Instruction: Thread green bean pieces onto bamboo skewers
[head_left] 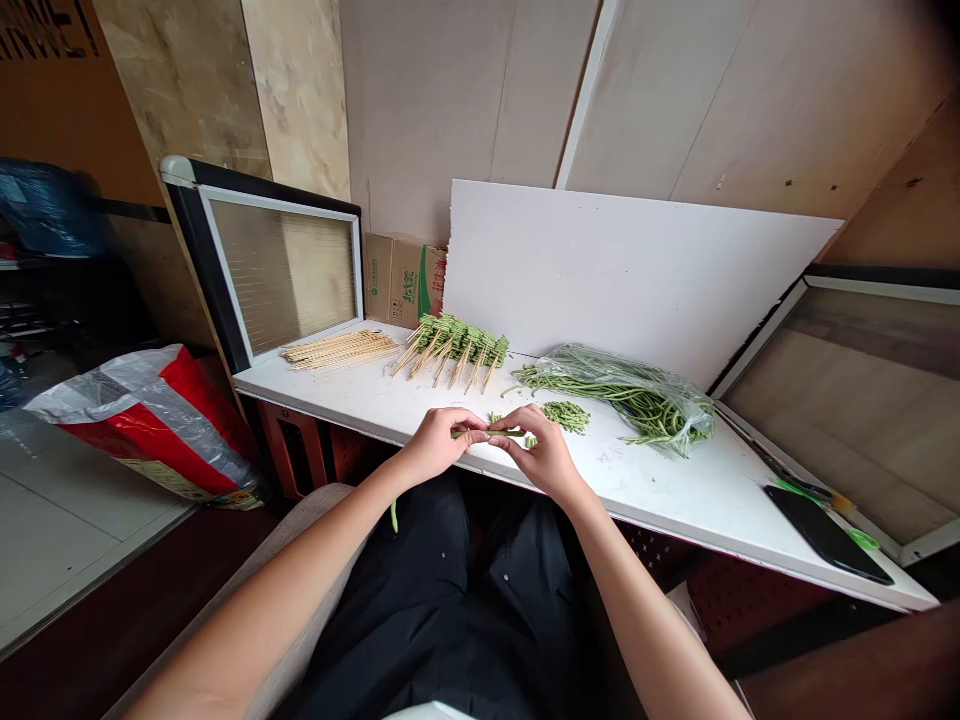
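Observation:
Both hands pinch one green bean [489, 433] above the front edge of the white table. My left hand [442, 440] is closed on its left part, and my right hand [536, 447] grips the right part. A green tail of bean hangs below my left wrist. Just beyond my right hand lies a small heap of cut bean pieces [566, 416], with a few more pieces partly hidden behind the fingers. Farther back is a stack of skewered beans [457, 342], sticks pointing toward me. Long uncut beans [660, 412] spill from a clear plastic bag [611, 368] at the right.
Bare wooden skewers [341, 349] lie at the table's left, near a framed glass panel [285, 265]. A cardboard box [405, 280] stands behind. At the right end are a black phone [825, 533] and scissors [799, 482]. A red and silver bag [157, 425] sits on the floor.

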